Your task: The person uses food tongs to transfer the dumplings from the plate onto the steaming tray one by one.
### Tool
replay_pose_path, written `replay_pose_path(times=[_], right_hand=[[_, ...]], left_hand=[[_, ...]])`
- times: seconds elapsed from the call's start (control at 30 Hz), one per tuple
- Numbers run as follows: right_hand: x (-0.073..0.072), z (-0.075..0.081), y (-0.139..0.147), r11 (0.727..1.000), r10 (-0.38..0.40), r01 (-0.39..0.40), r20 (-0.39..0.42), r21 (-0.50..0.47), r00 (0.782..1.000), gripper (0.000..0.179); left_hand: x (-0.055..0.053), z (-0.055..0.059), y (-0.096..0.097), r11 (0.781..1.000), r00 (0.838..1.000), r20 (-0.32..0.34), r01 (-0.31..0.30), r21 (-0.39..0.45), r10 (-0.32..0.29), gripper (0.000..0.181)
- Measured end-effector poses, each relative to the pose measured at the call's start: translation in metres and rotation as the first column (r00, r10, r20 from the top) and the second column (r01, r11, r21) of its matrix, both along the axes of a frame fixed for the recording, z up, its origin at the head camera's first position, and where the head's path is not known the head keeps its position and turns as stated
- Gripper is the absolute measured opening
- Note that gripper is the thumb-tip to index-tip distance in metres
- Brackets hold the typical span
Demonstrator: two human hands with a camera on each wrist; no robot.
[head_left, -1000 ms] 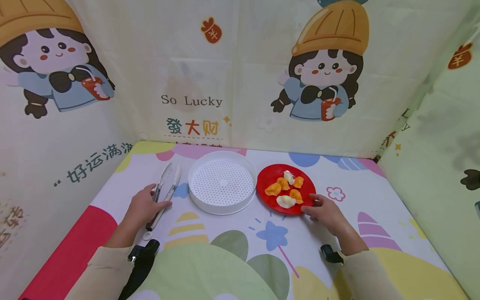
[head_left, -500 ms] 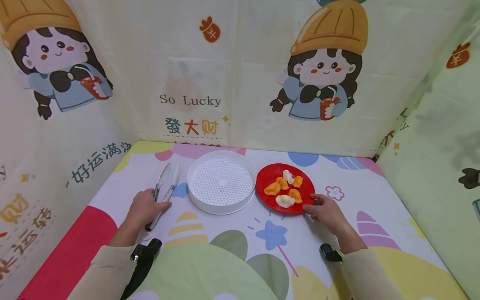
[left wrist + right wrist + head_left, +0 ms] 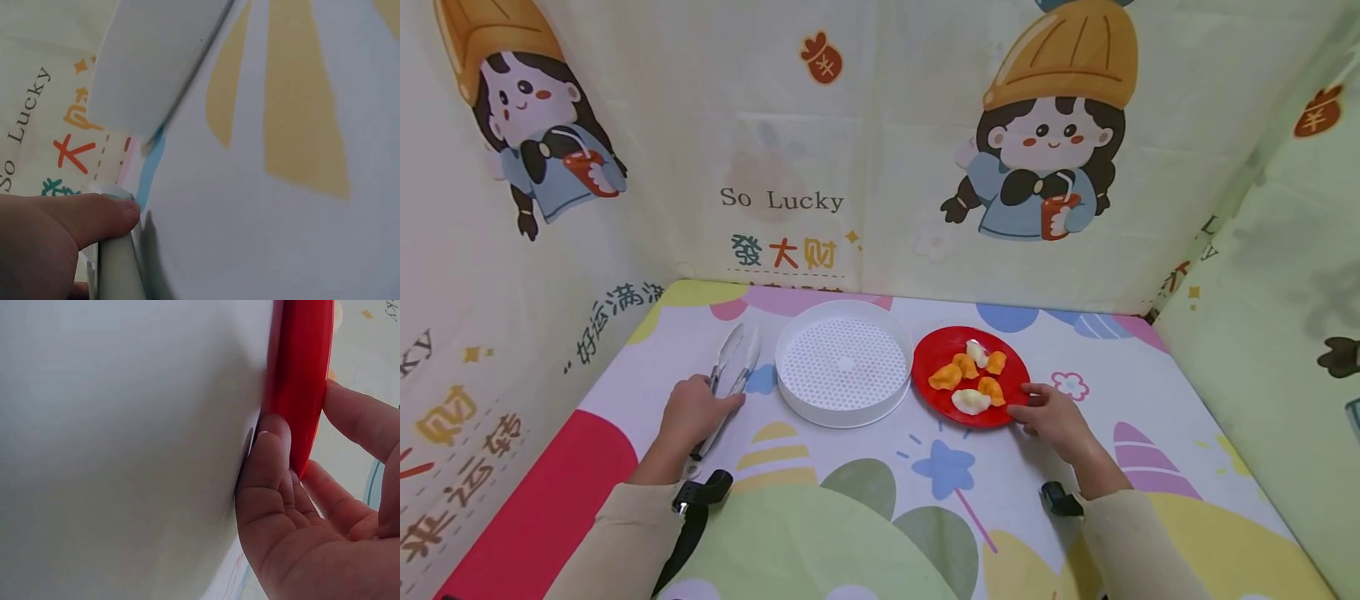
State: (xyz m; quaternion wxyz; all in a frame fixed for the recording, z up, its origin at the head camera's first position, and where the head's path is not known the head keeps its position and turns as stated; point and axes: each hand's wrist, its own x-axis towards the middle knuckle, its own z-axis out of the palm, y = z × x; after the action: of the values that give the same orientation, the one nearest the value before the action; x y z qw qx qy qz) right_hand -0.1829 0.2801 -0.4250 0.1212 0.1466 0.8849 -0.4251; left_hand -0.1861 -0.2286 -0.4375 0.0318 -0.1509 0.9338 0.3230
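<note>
Plainly, the left hand grips long metal tongs pointing ahead; the right hand pinches a round red plate.

- The back wall was cream, printed with a hatted girl and "So Lucky".
- The left wall and right wall bore prints too.
- The table had bright shapes.
- Light was soft.

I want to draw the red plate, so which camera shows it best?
The head view: it shows nearly the whole red plate, with dumplings on it. The right wrist view shows only part of its edge, partly covered by the right grip. The left wrist view doesn't show it.
</note>
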Motion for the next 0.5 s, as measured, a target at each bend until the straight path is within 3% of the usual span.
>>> replay_pose_path(times=[0.33,0.5], right_hand=[[-0.003,0.0,0.002,1.0,0.004,-0.004,0.005,-0.008,1.0,0.075],[-0.004,0.001,0.002,1.0,0.004,-0.004,0.005,-0.014,1.0,0.073]], left_hand=[[-0.004,0.002,0.0,0.997,0.997,-0.017,-0.073,0.001,0.073,0.072],[0.002,0.018,-0.001,1.0,0.996,-0.086,0.001,-0.01,-0.002,0.069]])
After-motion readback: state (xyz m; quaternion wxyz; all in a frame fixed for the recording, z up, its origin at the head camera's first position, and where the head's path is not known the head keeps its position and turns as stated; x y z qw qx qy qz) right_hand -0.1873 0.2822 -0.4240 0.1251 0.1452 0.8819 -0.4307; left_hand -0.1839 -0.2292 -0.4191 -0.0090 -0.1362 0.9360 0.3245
